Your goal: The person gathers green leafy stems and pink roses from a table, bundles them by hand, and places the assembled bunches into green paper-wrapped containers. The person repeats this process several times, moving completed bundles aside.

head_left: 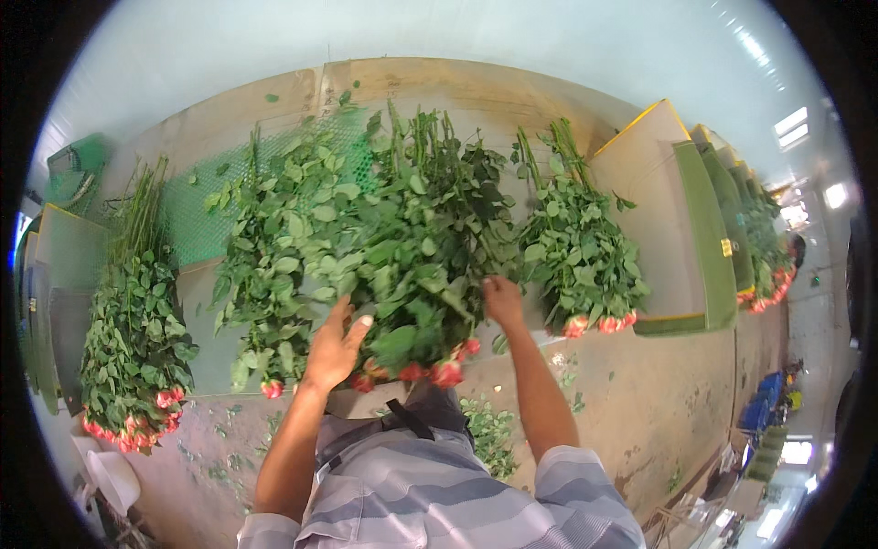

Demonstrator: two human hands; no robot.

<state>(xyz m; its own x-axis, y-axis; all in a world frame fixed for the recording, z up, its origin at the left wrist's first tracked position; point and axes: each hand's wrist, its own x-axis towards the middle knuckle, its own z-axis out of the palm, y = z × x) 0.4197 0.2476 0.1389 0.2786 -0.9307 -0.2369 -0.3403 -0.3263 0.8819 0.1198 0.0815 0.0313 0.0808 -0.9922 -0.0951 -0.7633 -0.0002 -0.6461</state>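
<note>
In front of me, a leafy bunch of roses (pixel 412 247) lies on the table, its stems pointing away and its pink-red blooms (pixel 446 372) hanging at the near edge. At its left side is my left hand (pixel 337 349), open, thumb apart from the fingers, close to the leaves. My right hand (pixel 502 304) is at the bunch's right edge with fingers curled closed against the foliage; what they pinch is hidden. Left of the middle, more leafy rose stems (pixel 283 229) lie loosely with one bloom (pixel 273 389) showing at the near edge.
A rose bunch (pixel 137 320) lies at far left, another (pixel 585 247) to the right. Green mesh (pixel 201 206) covers part of the table. Green-sided partitions (pixel 700 238) stand at right, with more roses (pixel 768 247) beyond. Fallen leaves (pixel 494 435) litter the floor; a white bucket (pixel 114 476) stands lower left.
</note>
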